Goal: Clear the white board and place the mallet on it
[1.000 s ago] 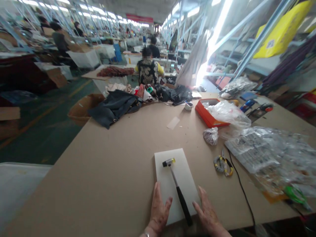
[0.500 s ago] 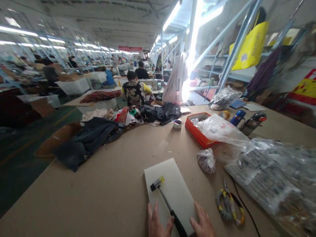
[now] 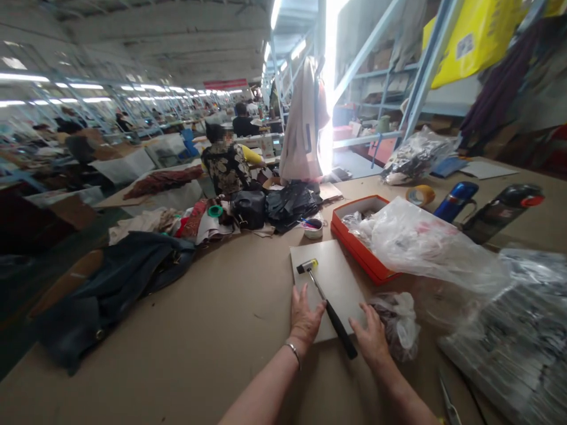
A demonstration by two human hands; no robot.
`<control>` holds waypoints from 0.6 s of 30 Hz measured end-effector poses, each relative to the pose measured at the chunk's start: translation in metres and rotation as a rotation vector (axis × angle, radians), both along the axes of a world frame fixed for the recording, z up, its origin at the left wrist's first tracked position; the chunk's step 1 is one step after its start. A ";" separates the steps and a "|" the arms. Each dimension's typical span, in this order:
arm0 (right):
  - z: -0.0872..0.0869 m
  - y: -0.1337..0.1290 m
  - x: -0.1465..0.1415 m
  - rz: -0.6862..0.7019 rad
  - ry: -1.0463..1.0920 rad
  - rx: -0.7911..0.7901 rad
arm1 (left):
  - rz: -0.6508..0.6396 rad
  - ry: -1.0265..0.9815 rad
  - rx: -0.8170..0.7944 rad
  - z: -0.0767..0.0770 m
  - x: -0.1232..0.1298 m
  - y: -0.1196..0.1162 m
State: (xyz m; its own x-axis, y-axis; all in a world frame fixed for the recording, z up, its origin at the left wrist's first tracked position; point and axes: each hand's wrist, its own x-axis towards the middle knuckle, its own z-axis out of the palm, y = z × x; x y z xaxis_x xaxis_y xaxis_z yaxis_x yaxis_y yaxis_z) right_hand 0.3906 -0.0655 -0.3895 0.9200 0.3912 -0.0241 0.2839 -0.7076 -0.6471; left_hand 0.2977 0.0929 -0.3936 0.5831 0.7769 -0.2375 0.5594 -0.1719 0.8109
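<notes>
A pale rectangular board (image 3: 330, 260) lies flat on the brown table, with a small hammer (image 3: 339, 324) resting on it, its black handle toward me. My left hand (image 3: 305, 316) is at the board's left edge, fingers spread, its thumb beside the hammer's handle. At the right edge is my right hand (image 3: 371, 332), its fingers also apart, close to a knotted plastic bag (image 3: 401, 324). Both hands touch the board's sides.
An orange box (image 3: 363, 260) with plastic bags stands beyond the board. Dark garments (image 3: 119, 283) lie at left, plastic-wrapped stacks (image 3: 500, 342) at right, scissors (image 3: 449, 401) at the bottom. A person (image 3: 225, 159) sits beyond the table.
Both hands have moved forward with the board and hammer, nearer the orange box. The view has shifted, and the scissors now show only in part at the bottom edge.
</notes>
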 end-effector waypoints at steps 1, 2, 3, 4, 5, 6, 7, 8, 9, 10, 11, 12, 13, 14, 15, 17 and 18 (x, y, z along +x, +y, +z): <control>0.001 -0.001 0.000 -0.006 -0.015 -0.019 | -0.011 0.004 -0.009 0.001 0.003 -0.001; 0.002 -0.003 -0.001 -0.011 -0.034 -0.039 | -0.021 0.006 -0.017 0.003 0.004 -0.003; 0.004 -0.005 -0.005 -0.013 -0.052 -0.061 | -0.027 0.007 -0.025 0.006 0.002 -0.004; 0.007 -0.008 -0.012 -0.014 -0.067 -0.082 | -0.032 0.008 -0.034 0.009 -0.002 -0.005; 0.010 -0.011 -0.020 -0.012 -0.073 -0.098 | -0.041 0.012 -0.045 0.012 -0.008 -0.007; 0.014 -0.015 -0.030 -0.008 -0.068 -0.110 | -0.053 0.017 -0.060 0.015 -0.017 -0.009; 0.019 -0.020 -0.041 -0.002 -0.048 -0.115 | -0.066 0.026 -0.075 0.019 -0.028 -0.013; 0.023 -0.027 -0.053 0.004 -0.014 -0.115 | -0.077 0.033 -0.088 0.022 -0.041 -0.017; 0.028 -0.034 -0.066 0.015 0.033 -0.110 | -0.088 0.038 -0.095 0.025 -0.055 -0.024; 0.034 -0.043 -0.080 0.026 0.084 -0.103 | -0.097 0.039 -0.099 0.028 -0.072 -0.032; 0.039 -0.053 -0.094 0.036 0.132 -0.099 | -0.100 0.036 -0.100 0.032 -0.089 -0.042; 0.043 -0.064 -0.107 0.044 0.170 -0.100 | -0.103 0.035 -0.102 0.035 -0.107 -0.053; 0.047 -0.077 -0.121 0.056 0.200 -0.107 | -0.105 0.035 -0.106 0.040 -0.125 -0.065; 0.051 -0.090 -0.135 0.067 0.222 -0.118 | -0.107 0.040 -0.112 0.044 -0.143 -0.078; 0.054 -0.105 -0.148 0.079 0.238 -0.127 | -0.105 0.049 -0.121 0.049 -0.162 -0.092; 0.058 -0.137 -0.172 0.115 0.260 -0.144 | -0.099 0.061 -0.135 0.057 -0.199 -0.121; 0.060 -0.154 -0.182 0.135 0.267 -0.154 | -0.099 0.067 -0.148 0.060 -0.217 -0.138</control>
State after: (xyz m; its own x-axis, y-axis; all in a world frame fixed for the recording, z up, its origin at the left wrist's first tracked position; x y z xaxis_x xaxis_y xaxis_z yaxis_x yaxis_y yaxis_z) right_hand 0.2086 -0.2192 -0.3293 0.8130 0.4824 -0.3260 0.2167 -0.7705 -0.5995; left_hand 0.0812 -0.0447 -0.3332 0.6343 0.6699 -0.3858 0.5989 -0.1103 0.7932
